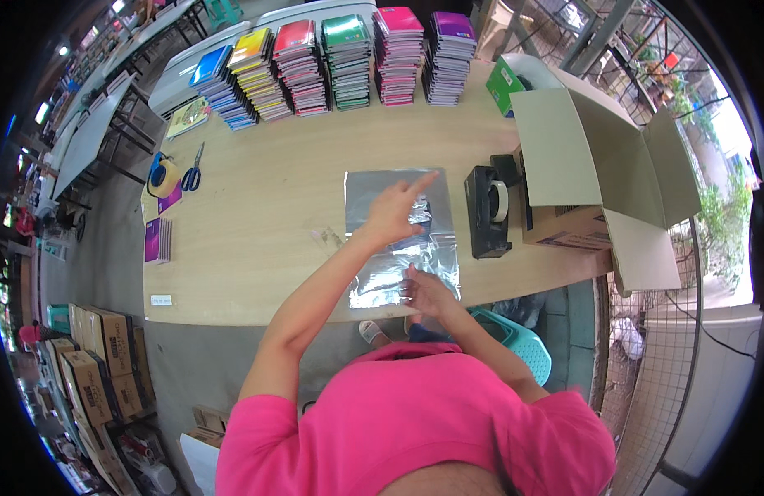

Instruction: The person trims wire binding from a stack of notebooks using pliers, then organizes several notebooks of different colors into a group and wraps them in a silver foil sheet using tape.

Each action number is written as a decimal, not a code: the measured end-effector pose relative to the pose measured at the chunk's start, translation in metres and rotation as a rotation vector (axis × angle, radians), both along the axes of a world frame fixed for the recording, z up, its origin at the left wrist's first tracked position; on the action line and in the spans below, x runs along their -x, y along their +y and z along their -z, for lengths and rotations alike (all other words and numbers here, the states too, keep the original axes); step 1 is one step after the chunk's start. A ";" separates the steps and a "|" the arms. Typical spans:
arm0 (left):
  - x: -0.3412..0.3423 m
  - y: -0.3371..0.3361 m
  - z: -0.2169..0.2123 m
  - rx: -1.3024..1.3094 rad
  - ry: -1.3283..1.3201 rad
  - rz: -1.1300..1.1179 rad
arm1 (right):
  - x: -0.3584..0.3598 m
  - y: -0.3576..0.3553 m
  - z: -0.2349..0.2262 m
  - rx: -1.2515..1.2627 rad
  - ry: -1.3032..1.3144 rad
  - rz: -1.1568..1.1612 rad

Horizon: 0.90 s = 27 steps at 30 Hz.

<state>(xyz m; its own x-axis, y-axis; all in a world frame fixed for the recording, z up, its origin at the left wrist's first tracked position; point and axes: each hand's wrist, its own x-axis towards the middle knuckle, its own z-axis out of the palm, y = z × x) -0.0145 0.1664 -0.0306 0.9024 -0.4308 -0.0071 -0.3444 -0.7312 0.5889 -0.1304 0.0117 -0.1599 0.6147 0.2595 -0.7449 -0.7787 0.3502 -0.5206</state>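
A shiny silver plastic sheet [367,194], perhaps a flat bag, lies wrinkled near the table's front edge. Over its upper half is my left hand [390,217], open, with the index finger stretched toward the far right corner and the thumb apart. My right hand [429,295] is at the sheet's near right part, its fingers curled in on the film. A dark patch [421,217] shows on the sheet beside my left hand; what it is I cannot make out. Right of the sheet stands a black tape dispenser [481,213] with a roll of clear tape.
Stacks of coloured notebooks [346,62] line the table's far edge. An open cardboard box [564,149] stands at the right, beside a green box [504,87]. Scissors [192,175], a tape roll [163,176] and a small purple notebook stack [157,240] lie at the left. A teal stool [522,351] is below.
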 end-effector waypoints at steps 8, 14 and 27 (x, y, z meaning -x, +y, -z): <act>0.076 0.037 0.059 0.566 -0.059 -0.181 | -0.060 -0.016 -0.083 0.174 -0.847 -0.137; 0.091 0.032 0.105 0.581 0.043 -0.326 | -0.063 -0.031 -0.026 0.493 -1.093 -0.420; 0.108 0.083 0.085 0.775 0.075 -0.280 | -0.062 -0.011 -0.030 0.185 -1.189 -0.119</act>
